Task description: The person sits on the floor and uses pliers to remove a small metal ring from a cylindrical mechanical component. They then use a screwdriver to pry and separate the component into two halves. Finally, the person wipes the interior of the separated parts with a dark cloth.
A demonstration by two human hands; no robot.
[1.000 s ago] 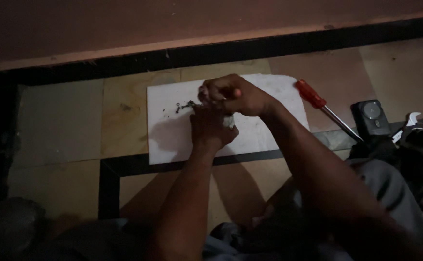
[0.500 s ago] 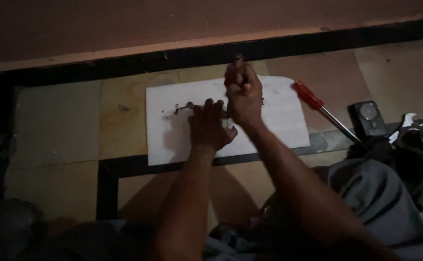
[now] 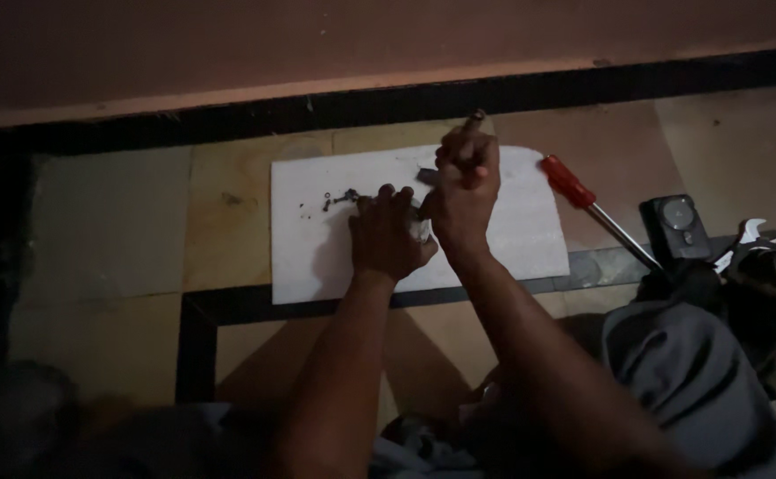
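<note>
A white sheet [image 3: 512, 244] lies on the tiled floor in front of me. My left hand [image 3: 388, 238] rests on it, closed over a small pale part [image 3: 420, 227] whose shape I cannot make out. My right hand [image 3: 463, 188] is just right of it and above, gripping a dark tool upright in a fist; the tool's handle end [image 3: 476, 116] sticks out at the top. A few small dark screws or bits [image 3: 339, 199] lie on the sheet left of my left hand.
A red-handled screwdriver [image 3: 568, 182] lies at the sheet's right edge, its shaft pointing down-right. Beside it sits a small dark square device [image 3: 675, 225]. Metal parts [image 3: 756, 250] and dark cloth lie at far right. A wall base runs along the top.
My right hand has turned from lying over the left hand to standing upright in a fist above it, with the tool's end now pointing up. The left hand has stayed put.
</note>
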